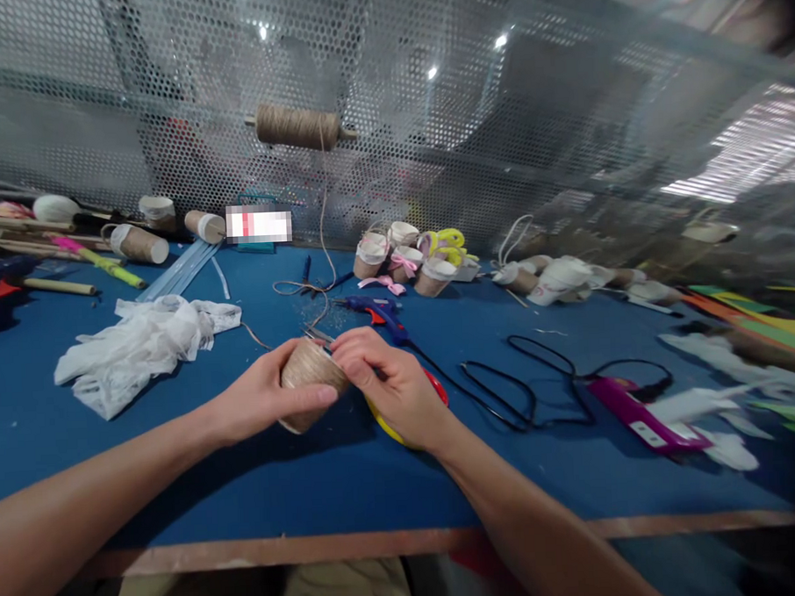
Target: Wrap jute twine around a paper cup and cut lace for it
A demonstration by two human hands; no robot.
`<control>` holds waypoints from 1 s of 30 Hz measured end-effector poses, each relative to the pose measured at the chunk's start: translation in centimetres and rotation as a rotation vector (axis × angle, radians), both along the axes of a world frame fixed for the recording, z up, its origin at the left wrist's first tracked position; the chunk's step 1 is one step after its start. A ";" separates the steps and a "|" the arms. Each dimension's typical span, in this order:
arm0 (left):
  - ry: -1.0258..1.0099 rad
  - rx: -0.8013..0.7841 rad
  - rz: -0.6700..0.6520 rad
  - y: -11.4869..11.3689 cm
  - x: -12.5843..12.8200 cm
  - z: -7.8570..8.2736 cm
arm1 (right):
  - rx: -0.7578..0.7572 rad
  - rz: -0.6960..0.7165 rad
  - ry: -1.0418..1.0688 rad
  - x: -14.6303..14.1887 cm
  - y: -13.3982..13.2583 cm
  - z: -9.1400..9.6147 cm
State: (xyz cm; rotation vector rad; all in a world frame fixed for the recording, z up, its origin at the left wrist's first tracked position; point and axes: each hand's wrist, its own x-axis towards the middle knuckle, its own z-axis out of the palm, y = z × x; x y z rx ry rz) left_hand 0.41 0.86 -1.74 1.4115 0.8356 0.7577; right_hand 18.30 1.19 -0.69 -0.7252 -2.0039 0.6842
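Observation:
My left hand (260,396) is wrapped around a twine-wrapped cup (309,376), its thumb across the near side. The cup tilts over the middle of the blue table. At the cup's upper right rim, the fingers of my right hand (391,377) are pinched together; what lies between them is hidden. Partly beneath my right hand is a pair of scissors (437,387) with red and yellow handles, metal showing beyond the fingers. A blue glue gun (378,308) lies just behind. Loose twine (326,213) runs from a spool (298,127) on the mesh panel down to the table.
White lace (155,339) lies bunched at left, near clear glue sticks (189,267). Small decorated cups (436,276) and a pink bow (384,284) sit at the back. At right are a black cable (500,390), a purple power strip (643,415) and coloured strips (760,317).

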 end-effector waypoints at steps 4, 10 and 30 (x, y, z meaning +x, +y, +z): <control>0.195 0.246 0.106 -0.4 0.4 -0.6 | -0.052 -0.097 -0.068 -0.4 -0.3 0.2; 0.368 0.467 0.172 -0.3 0.5 -1.2 | -0.198 -0.133 -0.150 -0.8 -0.6 0.2; 0.382 0.444 0.265 0.0 0.6 -1.3 | -0.042 -0.278 -0.158 -1.3 -1.1 -0.2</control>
